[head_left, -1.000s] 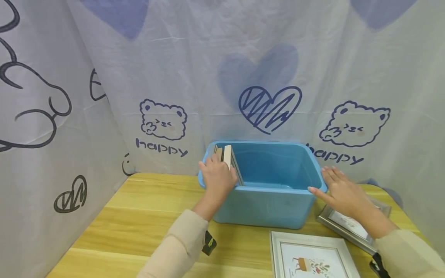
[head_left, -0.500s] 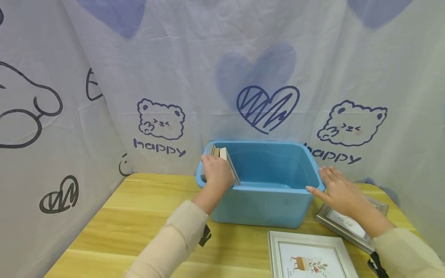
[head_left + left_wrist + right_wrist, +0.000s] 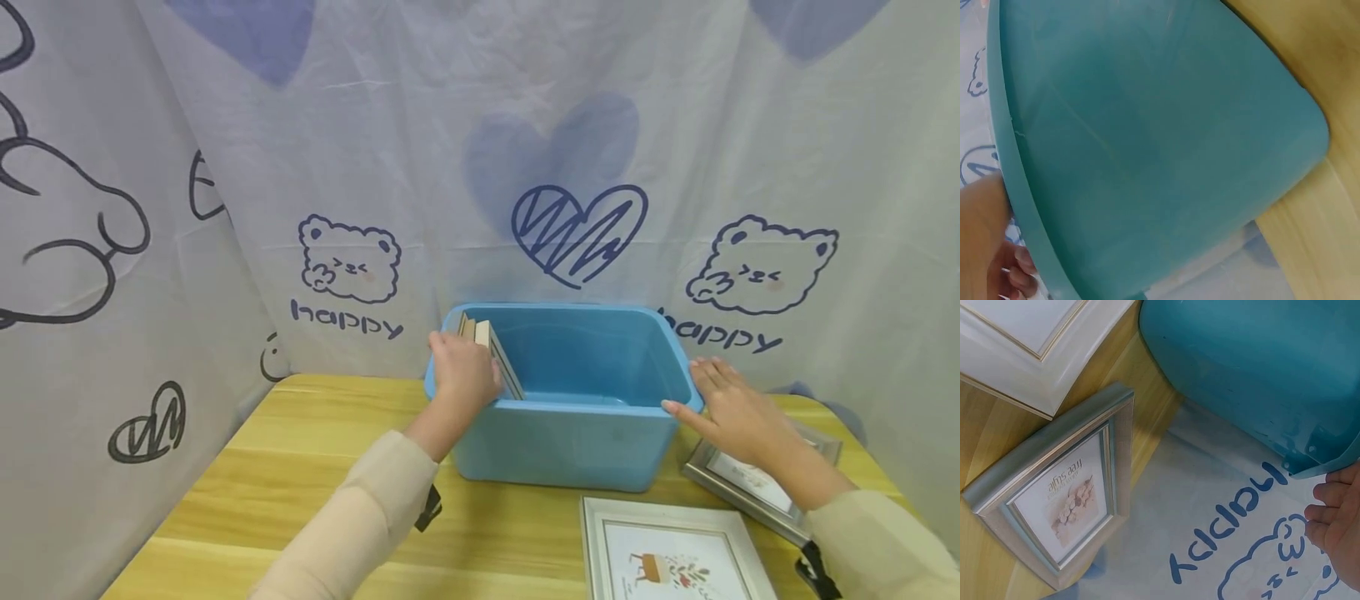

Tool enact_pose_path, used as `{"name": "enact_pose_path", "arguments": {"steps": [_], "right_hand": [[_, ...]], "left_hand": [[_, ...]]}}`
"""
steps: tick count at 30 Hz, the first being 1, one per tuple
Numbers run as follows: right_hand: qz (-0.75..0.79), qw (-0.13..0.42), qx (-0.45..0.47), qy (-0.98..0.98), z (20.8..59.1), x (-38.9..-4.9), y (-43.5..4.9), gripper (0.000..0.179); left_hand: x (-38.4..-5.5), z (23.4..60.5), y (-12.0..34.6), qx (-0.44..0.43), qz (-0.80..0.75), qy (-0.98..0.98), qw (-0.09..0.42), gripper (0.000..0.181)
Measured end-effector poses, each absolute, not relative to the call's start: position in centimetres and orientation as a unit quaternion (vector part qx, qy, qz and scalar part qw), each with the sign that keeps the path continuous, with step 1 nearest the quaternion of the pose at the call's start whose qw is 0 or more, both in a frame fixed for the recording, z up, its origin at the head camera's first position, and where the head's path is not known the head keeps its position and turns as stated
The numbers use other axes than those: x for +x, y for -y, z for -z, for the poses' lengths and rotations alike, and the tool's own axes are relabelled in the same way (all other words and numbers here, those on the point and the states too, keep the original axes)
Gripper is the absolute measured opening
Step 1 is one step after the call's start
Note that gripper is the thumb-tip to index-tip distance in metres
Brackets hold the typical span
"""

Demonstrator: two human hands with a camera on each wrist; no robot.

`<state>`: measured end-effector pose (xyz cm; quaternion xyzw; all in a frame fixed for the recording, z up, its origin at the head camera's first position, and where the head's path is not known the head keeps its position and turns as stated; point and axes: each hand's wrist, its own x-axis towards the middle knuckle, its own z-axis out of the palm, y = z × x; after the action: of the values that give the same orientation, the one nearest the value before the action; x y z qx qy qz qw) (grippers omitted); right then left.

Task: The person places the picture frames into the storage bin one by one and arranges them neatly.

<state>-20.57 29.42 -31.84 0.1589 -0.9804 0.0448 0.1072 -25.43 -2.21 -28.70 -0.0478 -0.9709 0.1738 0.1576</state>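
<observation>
Nearest, at the lower edge, a cream-white picture frame (image 3: 675, 554) lies flat on the wood-grained tabletop (image 3: 247, 492), its print showing a brown shape on legs with leafy sprigs. Two cream sleeves reach in from below, the left sleeve (image 3: 360, 533) past bare wood, the right sleeve (image 3: 877, 542) near a black strap (image 3: 817, 571) at the wrist. Just beyond the white frame, to the right, a silver-grey picture frame (image 3: 738, 483) lies askew, partly hidden under the right forearm; the right wrist view shows a flower print in it. Behind these stands a blue plastic tub (image 3: 562, 450), upright. The right hand (image 3: 738, 417) rests at its right end with the grip flat, fingers straight and side by side, the thumb on the rim near the front corner. The left hand (image 3: 465, 371) reaches over the rim at the tub's left end, fingers bent downward; whether its grip pinches anything cannot be told. Beside those fingers, several thin framed pieces (image 3: 482, 333) stand on edge inside the tub, close together, the rightmost leaning. Farthest back hangs a pale curtain (image 3: 420, 125) printed with hearts, bears and "happy".
</observation>
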Motion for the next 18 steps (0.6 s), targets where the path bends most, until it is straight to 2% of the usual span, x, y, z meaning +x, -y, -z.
{"name": "enact_pose_path", "arguments": {"steps": [5,7,8,10,12,18], "right_hand": [[-0.044,0.109,0.161,0.98,31.9,-20.5,-29.4,0.08],[-0.045,0.109,0.162,0.98,31.9,-20.5,-29.4,0.079],[-0.045,0.11,0.163,0.98,31.9,-20.6,-29.4,0.079],[-0.044,0.11,0.163,0.979,31.8,-20.6,-29.4,0.079],[-0.042,0.11,0.164,0.979,31.8,-20.7,-29.4,0.079],[-0.037,0.105,0.163,0.98,31.6,-20.9,-29.5,0.08]], "left_hand": [[-25.3,29.3,4.3,-0.109,-0.073,0.928,0.349,0.048],[-25.3,29.2,5.4,-0.153,-0.024,0.903,0.401,0.044],[-25.3,29.0,6.0,-0.177,0.0,0.895,0.409,0.044],[-25.1,28.5,7.1,-0.22,0.034,0.894,0.388,0.045],[-25.0,28.0,8.1,-0.248,0.066,0.907,0.334,0.051],[-24.8,27.7,10.4,-0.243,0.108,0.948,0.175,0.076]]}}
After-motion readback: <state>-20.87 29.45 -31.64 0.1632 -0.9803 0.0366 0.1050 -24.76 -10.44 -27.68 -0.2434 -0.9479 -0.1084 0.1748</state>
